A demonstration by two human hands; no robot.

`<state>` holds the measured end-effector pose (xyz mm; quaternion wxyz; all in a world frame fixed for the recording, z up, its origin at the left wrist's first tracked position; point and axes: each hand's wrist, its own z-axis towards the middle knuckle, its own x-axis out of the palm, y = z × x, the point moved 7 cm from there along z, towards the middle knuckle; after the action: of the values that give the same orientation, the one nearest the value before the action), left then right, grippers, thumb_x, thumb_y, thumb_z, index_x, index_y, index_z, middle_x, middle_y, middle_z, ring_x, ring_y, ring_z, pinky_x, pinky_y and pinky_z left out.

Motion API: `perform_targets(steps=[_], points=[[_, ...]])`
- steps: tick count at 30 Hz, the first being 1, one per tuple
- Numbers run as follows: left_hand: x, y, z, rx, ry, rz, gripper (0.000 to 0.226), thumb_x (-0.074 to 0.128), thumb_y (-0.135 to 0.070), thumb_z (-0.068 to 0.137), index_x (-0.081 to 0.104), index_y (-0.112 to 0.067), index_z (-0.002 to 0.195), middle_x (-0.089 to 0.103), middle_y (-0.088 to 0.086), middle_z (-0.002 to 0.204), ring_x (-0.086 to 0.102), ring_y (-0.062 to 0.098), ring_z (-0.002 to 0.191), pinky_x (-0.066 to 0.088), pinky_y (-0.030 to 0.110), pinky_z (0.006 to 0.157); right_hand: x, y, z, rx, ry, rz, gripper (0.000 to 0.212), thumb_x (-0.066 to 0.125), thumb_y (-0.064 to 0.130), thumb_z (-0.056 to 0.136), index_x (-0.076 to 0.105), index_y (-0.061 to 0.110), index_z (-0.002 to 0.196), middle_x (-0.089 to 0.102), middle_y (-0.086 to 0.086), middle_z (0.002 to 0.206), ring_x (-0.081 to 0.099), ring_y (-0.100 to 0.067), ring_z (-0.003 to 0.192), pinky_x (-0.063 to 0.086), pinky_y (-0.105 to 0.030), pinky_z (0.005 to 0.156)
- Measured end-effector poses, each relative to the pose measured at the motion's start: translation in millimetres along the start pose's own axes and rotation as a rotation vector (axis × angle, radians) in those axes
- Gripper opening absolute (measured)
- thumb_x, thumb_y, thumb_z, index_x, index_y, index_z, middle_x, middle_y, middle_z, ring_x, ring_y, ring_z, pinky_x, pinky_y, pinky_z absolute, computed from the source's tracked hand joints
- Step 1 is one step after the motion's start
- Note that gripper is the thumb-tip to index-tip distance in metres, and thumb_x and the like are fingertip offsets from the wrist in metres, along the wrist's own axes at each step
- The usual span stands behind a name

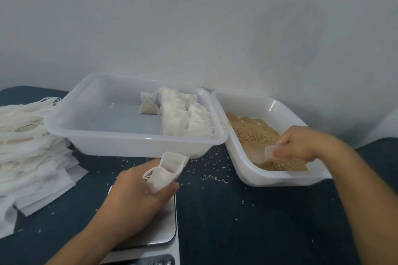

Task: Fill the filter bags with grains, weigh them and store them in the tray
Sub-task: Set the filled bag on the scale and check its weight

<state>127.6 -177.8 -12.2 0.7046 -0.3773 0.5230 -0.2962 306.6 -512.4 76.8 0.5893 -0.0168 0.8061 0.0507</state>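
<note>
Before you lies the dark table (237,211), with the storage tray (103,135) at the back holding rows of filled bags (185,114) along its right side. Just right of it, the grain tray (265,178) holds brown grains (254,131). A heap of empty filter bags (32,146) sits far left. The scale (159,234) lies under your left forearm. Your left hand (137,196) pinches an open filter bag (168,170) above it; your right hand (301,144) grips a clear scoop (261,156) (blurred) in the grains.
</note>
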Motion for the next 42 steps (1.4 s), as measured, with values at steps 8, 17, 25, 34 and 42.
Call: perform_targets(steps=[8, 17, 25, 34, 42], points=[[-1.0, 0.8, -1.9, -0.019, -0.021, -0.025, 0.018, 0.074, -0.040, 0.084, 0.059, -0.032, 0.090, 0.066, -0.011, 0.073, 0.056, 0.010, 0.069, 0.049, 0.033, 0.063, 20.0, -16.2, 1.1, 0.007, -0.219, 0.423, 0.030, 0.070, 0.069, 0.080, 0.078, 0.040, 0.078, 0.074, 0.016, 0.069, 0.054, -0.004, 0.040, 0.045, -0.026, 0.052], [-2.2, -1.2, -4.0, -0.034, -0.028, -0.026, 0.011, 0.071, -0.035, 0.087, 0.060, -0.037, 0.088, 0.066, -0.013, 0.071, 0.056, 0.008, 0.068, 0.046, 0.032, 0.062, -0.6, 6.7, -53.6, -0.106, -0.471, 0.723, 0.019, 0.070, 0.062, 0.087, 0.078, 0.044, 0.086, 0.060, 0.008, 0.059, 0.047, -0.006, 0.043, 0.047, -0.027, 0.048], [-15.8, 3.0, 1.4, -0.035, -0.082, 0.038, 0.026, 0.063, -0.026, 0.088, 0.050, -0.040, 0.071, 0.058, -0.019, 0.063, 0.049, 0.003, 0.057, 0.039, 0.015, 0.053, -8.0, 72.8, -107.0, -0.342, -0.079, 0.635, 0.038, 0.072, 0.079, 0.071, 0.076, 0.058, 0.102, 0.062, -0.001, 0.064, 0.040, -0.006, 0.043, 0.040, -0.018, 0.043], [-17.4, 8.5, 4.6, -0.031, -0.087, 0.094, 0.025, 0.062, -0.027, 0.087, 0.046, -0.039, 0.071, 0.054, -0.020, 0.063, 0.046, 0.005, 0.057, 0.028, 0.020, 0.050, -32.3, 117.1, -131.5, -0.429, 0.009, 0.322, 0.045, 0.071, 0.085, 0.057, 0.075, 0.062, 0.096, 0.070, 0.019, 0.065, 0.058, 0.005, 0.044, 0.038, -0.003, 0.044], [-16.0, 7.8, 4.6, 0.010, -0.097, 0.213, 0.022, 0.059, -0.021, 0.088, 0.044, -0.023, 0.072, 0.055, -0.008, 0.066, 0.048, 0.009, 0.062, 0.034, 0.019, 0.053, -61.6, 170.9, -132.8, -0.547, -0.068, -0.072, 0.049, 0.052, 0.101, 0.055, 0.061, 0.078, 0.096, 0.070, 0.036, 0.081, 0.068, 0.010, 0.075, 0.062, -0.032, 0.076]])
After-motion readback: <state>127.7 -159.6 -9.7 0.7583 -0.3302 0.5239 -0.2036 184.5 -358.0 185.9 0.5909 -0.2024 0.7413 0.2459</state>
